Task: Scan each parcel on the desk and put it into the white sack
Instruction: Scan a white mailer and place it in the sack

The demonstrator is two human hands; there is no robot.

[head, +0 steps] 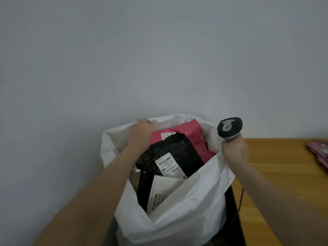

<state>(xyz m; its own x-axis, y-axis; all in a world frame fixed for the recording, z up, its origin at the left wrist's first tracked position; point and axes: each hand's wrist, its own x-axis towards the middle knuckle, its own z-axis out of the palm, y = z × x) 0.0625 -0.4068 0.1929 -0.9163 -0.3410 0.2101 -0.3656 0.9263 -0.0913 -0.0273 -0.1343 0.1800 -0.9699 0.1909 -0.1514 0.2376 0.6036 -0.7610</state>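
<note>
Three soft mailers show in the mouth of the crinkly white plastic sack (177,215): a glossy black plastic parcel (177,150) with a white printed label on top, a pink plastic parcel (188,132) behind it, and a flat white parcel (165,190) slipped in edgewise at the front. The sack stands beside the wooden worktop (284,183). Its thin walls slump in folds, so both hands seem set to hold its mouth wide. The left hand (142,134) reaches over the black parcel to the far rim; it is blurred, and I cannot tell whether its fingers grip the rim or only press on it. The right hand (235,151) is curled tight round the handle of a dark, round-headed barcode scanner (229,127), held upright clear of the load, and appears to lift the sack's right rim with it. Another pink parcel (319,153) lies at the worktop's far right edge, probably yet to be scanned.
</note>
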